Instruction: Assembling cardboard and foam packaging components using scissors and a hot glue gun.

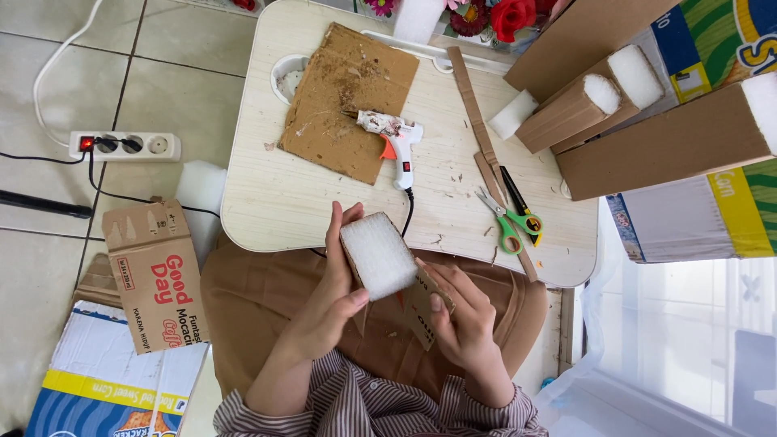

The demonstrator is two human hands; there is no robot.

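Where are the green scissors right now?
In the head view, the scissors lie on the small table, toward its right near edge, beside a black pen and right of the glue gun.

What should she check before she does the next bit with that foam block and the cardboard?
1. Foam block held firmly: ok, the left hand grips its side.
2. Cardboard piece steady: ok, the right hand holds it against the block.
3. Glue gun parked safely: ok, it lies on the table with its tip over the cardboard sheet.
4. Glue gun hot and ready: cannot tell.
5. Scissors out of the way: ok, closed, lying to the right of the hands.
6. Power strip on: ok, its red switch glows.
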